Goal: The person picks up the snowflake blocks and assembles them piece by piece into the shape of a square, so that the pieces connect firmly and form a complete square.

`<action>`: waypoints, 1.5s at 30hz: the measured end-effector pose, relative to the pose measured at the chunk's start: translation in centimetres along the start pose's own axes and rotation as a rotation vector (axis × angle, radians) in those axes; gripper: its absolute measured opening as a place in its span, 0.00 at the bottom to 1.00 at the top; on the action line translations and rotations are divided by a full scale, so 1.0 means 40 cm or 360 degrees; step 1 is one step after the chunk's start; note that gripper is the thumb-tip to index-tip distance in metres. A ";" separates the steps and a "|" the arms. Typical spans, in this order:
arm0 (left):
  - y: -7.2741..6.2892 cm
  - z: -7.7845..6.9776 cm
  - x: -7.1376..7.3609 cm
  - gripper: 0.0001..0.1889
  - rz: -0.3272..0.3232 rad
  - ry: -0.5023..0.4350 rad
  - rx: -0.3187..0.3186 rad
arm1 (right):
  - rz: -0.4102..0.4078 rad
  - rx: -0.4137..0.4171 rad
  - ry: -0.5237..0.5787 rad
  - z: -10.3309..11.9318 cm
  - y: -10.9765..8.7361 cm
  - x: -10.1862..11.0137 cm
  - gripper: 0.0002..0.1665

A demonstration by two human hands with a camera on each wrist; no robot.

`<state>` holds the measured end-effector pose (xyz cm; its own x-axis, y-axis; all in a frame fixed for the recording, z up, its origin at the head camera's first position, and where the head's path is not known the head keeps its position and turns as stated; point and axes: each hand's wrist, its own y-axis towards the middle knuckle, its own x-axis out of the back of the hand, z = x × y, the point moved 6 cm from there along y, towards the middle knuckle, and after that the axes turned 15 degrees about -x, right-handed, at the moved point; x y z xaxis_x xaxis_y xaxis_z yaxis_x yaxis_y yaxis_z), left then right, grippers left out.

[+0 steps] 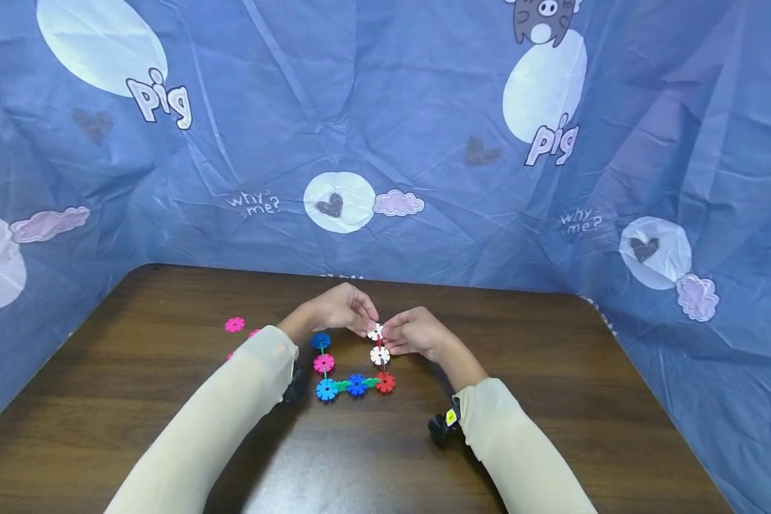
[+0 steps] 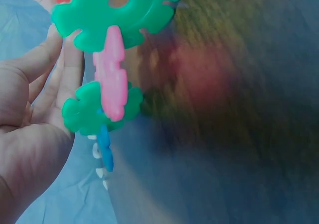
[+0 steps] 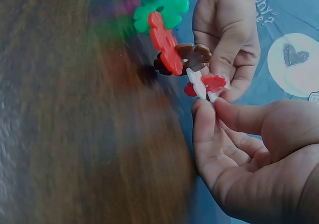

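Observation:
A chain of interlocking flower-shaped plastic discs forms a U above the table, with a blue disc (image 1: 357, 385) along its near side. On the right run a red disc (image 1: 385, 383), a white disc (image 1: 380, 355) and an end white disc (image 1: 375, 333); a small red disc (image 3: 215, 82) joins the two white ones. My left hand (image 1: 343, 310) pinches the end white disc from the left. From the right, my right hand (image 1: 417, 334) pinches it between thumb and index finger. In the left wrist view, a green disc (image 2: 89, 15) and a pink disc (image 2: 113, 79) hang close by the left palm.
A loose pink disc (image 1: 234, 325) lies on the brown table (image 1: 520, 343) to the left, with more pink pieces partly hidden by the left sleeve. Blue printed cloth (image 1: 424, 243) hangs behind the table. A black camera (image 1: 438, 427) sits at the right wrist.

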<state>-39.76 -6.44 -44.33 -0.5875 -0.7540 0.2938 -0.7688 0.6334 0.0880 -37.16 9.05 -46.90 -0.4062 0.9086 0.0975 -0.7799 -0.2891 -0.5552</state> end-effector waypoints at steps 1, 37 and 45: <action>-0.002 0.000 0.005 0.06 -0.0010 0.0021 -0.0012 | 0.0003 0.0005 -0.0002 -0.001 0.002 -0.001 0.12; -0.349 0.046 0.297 0.13 0.0140 0.0736 0.0089 | -0.0004 -0.0064 0.0143 -0.016 0.014 0.004 0.16; -0.316 0.006 0.300 0.11 0.0114 0.0953 -0.0038 | -0.0004 -0.0055 0.0140 -0.013 0.011 0.007 0.16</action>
<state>-37.15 -23.55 -42.16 -0.3883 -0.4844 0.7839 -0.7225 0.6881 0.0673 -37.35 9.33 -47.54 -0.3597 0.9327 0.0266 -0.7633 -0.2778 -0.5832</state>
